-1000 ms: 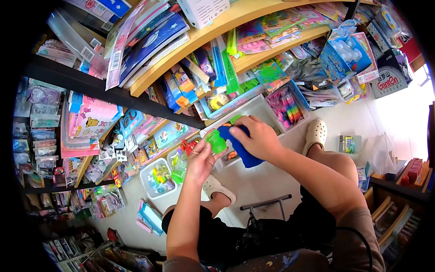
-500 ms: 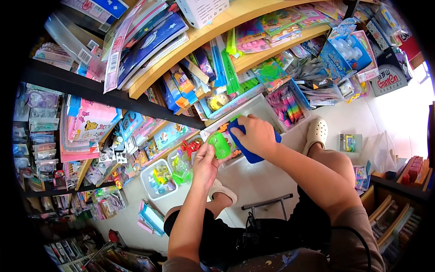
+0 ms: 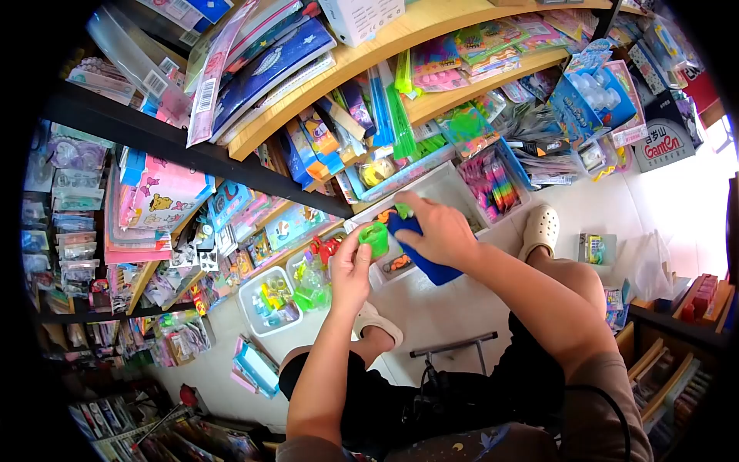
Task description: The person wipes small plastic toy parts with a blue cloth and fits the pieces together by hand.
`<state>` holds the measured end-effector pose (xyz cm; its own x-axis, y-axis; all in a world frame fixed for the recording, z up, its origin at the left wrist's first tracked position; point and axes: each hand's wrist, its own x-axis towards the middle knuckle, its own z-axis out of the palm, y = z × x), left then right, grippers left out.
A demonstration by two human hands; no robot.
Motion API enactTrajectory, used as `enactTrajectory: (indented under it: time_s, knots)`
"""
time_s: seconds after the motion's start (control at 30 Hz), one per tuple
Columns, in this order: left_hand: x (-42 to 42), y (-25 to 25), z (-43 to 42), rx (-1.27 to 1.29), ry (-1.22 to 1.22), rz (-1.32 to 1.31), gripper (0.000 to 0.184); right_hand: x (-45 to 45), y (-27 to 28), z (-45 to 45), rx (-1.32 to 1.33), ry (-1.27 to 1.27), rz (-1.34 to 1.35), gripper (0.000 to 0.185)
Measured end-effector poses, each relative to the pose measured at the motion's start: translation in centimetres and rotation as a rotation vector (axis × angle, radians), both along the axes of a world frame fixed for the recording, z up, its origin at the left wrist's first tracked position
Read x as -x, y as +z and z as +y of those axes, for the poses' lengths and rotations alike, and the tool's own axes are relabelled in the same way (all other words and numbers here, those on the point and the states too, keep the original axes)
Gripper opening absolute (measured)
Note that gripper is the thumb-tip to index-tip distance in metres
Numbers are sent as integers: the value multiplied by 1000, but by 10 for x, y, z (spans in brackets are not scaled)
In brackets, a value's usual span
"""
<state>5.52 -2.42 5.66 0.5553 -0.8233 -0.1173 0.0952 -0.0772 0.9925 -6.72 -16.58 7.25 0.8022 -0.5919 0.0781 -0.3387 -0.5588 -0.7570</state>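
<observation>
My left hand (image 3: 352, 271) is closed on a small bright green plastic item (image 3: 375, 240), rounded and with a hollow-looking top. My right hand (image 3: 439, 233) grips a dark blue cloth (image 3: 422, 258) that hangs below its fingers. At the right fingertips shows a second small green piece (image 3: 403, 209); whether it is held there or lies behind, I cannot tell. Under both hands stands a white plastic bin (image 3: 446, 181), with small orange and dark items (image 3: 396, 263) partly visible in it. The hands and the cloth hide much of the bin.
White baskets (image 3: 269, 326) of small toys stand on the floor at left. A bin of rainbow-coloured items (image 3: 493, 185) sits beside the white bin. Packed wooden shelves (image 3: 346, 58) rise ahead. A folding stool's metal bar (image 3: 454, 344) lies between my legs.
The green item in my left hand has turned, so its hollow-looking top shows. My right hand and the cloth have shifted slightly, and a small green piece now appears by the right fingertips.
</observation>
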Motion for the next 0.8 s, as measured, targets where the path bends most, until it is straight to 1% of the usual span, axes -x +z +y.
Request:
enactTrajectory:
  time_s: [0.03,0.1,0.13,0.17,0.2,0.3,0.43,0.5,0.53,0.6,0.67,0.8]
  knots:
    - [-2,0,0,8,-50,-230,31,3,3,-3,-4,109,-27,50]
    - [-8,3,-2,19,-147,-691,32,6,8,0,-6,169,-25,48]
    - [-6,7,-2,-12,-183,-651,31,7,9,1,-3,177,2,46]
    - [-1,12,-2,-18,-168,-593,32,9,9,2,0,182,30,43]
    - [5,17,-3,-22,-154,-537,32,9,6,3,37,171,-34,32]
    - [11,15,-3,5,-128,-412,33,11,7,3,67,177,49,33]
    - [6,11,-3,65,-137,-287,33,15,7,2,110,198,30,33]
    - [4,13,-4,90,-130,-304,30,16,3,2,116,181,11,33]
    - [3,14,-5,103,-128,-312,28,17,3,1,112,174,-16,30]
    - [1,15,-5,156,-116,-232,27,18,2,0,104,158,-69,25]
    - [-2,15,-4,180,-103,-159,26,19,2,-2,95,145,-78,25]
    - [-4,15,-5,206,-116,-114,25,21,4,-3,77,139,-65,25]
